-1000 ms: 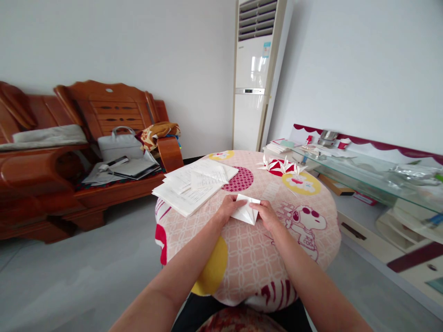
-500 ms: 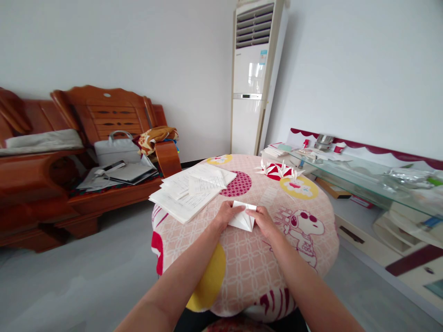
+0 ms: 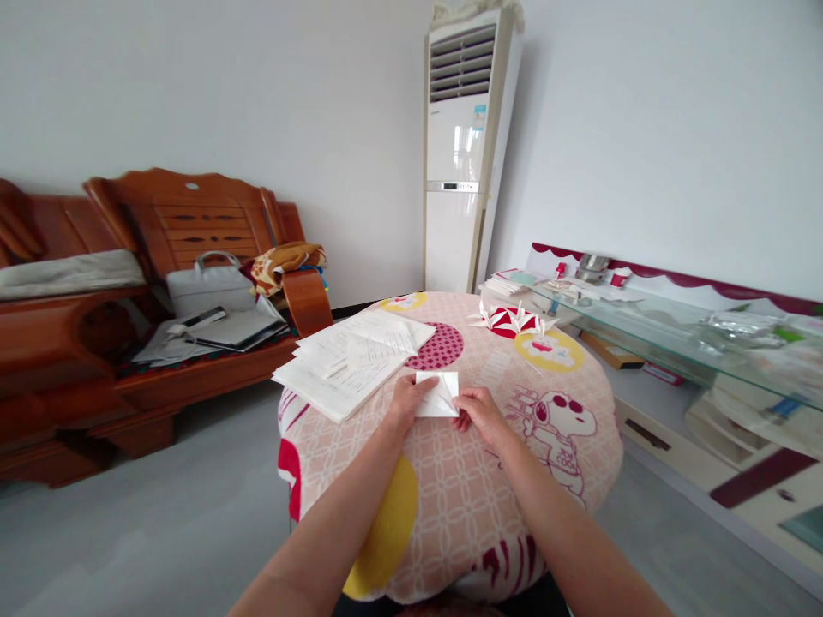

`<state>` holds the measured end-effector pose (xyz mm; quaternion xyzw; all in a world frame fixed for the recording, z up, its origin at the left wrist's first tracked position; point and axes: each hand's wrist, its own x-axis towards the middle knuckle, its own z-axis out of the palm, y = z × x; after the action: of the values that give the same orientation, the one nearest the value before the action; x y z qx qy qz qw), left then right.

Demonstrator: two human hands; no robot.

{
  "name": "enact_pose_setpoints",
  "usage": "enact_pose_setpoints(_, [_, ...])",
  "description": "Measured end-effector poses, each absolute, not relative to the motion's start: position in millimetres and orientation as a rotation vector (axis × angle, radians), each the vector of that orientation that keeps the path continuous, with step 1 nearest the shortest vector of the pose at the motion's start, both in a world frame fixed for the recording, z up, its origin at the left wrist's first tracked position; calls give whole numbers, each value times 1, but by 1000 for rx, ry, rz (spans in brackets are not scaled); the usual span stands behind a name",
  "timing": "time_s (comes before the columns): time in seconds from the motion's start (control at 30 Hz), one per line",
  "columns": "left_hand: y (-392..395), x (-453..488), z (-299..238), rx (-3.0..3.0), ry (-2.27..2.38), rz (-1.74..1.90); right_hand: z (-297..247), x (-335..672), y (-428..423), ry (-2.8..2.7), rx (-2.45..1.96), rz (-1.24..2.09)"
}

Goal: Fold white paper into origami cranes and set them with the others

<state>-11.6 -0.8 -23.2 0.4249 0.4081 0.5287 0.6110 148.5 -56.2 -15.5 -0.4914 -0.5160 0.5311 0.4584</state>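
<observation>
Over the table (image 3: 450, 480), the right hand (image 3: 479, 411) has slid down to the lower right corner of the folded white paper (image 3: 435, 405), fingers clamped there; the left hand (image 3: 405, 401) keeps its fingers clamped on the left side. The paper has turned squarer.

The folded paper (image 3: 435, 402) partly hides the left fingers (image 3: 424, 386).

Domestic, living-rm. type: carved wood sofa (image 3: 222, 201) standing at L, holding grey handbag (image 3: 212, 291) & patterned cloth (image 3: 286, 260); tall AC unit (image 3: 450, 248) rising at rear; low glass-topped cabinet (image 3: 672, 330) running along R, carrying metal vessel (image 3: 592, 264) & red-white cup (image 3: 621, 277); cartoon-print tablecloth (image 3: 463, 488) spreading in ctr. foreground.
</observation>
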Motion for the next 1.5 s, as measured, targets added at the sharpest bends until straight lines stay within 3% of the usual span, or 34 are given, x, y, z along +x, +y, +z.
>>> enact_pose_setpoints(1.5, [-10, -9, -16, 1001, 988, 1379, -11, 155, -59, -1296, -1183, 1321])
